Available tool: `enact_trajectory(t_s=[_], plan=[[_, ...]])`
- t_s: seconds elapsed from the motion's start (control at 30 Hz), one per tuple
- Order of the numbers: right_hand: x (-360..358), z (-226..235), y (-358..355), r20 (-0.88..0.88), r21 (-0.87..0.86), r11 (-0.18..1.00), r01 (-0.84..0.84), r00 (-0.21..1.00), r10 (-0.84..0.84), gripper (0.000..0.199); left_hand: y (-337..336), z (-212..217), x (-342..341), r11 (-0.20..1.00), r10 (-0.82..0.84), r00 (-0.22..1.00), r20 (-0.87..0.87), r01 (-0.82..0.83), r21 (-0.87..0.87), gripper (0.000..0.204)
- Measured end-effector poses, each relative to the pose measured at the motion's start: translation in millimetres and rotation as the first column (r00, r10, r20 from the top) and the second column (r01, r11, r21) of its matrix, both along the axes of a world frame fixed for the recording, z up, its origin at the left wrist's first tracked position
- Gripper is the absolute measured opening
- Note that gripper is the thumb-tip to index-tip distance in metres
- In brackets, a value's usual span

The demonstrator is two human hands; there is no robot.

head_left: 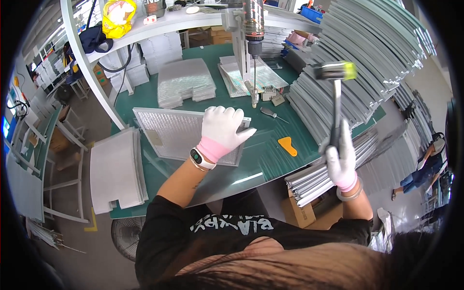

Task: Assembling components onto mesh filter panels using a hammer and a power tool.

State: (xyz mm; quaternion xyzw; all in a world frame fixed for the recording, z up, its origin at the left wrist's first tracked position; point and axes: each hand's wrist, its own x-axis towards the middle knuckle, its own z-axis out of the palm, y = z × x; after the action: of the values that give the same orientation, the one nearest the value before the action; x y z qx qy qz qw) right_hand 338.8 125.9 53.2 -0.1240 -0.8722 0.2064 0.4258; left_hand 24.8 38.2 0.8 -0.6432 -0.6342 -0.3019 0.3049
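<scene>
My left hand [221, 129], in a white glove with a pink cuff, is closed over the upper edge of a thin framed panel [176, 133]. The panel has a pale metal rim and a silvery, textured face, and it is tilted on the green bench. My right hand [342, 162] is wrapped round the dark handle of a mallet [337, 104]. The mallet is raised to the right of the bench, its head black with a yellow-green end, slightly blurred. A screwdriver [273, 114] and a yellow-orange scraper [288, 146] lie between my hands.
A power driver [254, 29] hangs upright on a stand at the back. Silvery sheets [186, 79] are stacked behind the panel, white sheets [116, 169] at the left edge. Tall stacks of grey panels [367, 48] rise at right. A person [425, 162] is at far right.
</scene>
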Motion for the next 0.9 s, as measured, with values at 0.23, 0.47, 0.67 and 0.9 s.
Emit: enact_trajectory(t_s=[0.23,0.47,0.67,0.9], plan=[[-20,-28,-7,0.366,0.164,0.986,-0.007,0.929,-0.055,0.061,-10,-3,0,0.999,-0.033,0.999,0.012,0.034,-0.007,0.043],[-23,-58,-6,0.208,0.055,0.997,0.056,0.976,-0.066,0.064,-10,-3,0,0.997,-0.019,1.0,0.023,0.021,-0.075,0.043],[-8,-13,-8,0.071,0.084,0.978,0.192,0.978,-0.198,0.055,-11,-1,0,0.997,-0.004,1.0,0.02,0.005,-0.074,0.043],[-22,12,-20,0.596,0.086,0.993,0.075,0.795,-0.111,0.06,-7,-2,-2,1.0,-0.012,1.0,-0.001,0.012,-0.015,0.04]])
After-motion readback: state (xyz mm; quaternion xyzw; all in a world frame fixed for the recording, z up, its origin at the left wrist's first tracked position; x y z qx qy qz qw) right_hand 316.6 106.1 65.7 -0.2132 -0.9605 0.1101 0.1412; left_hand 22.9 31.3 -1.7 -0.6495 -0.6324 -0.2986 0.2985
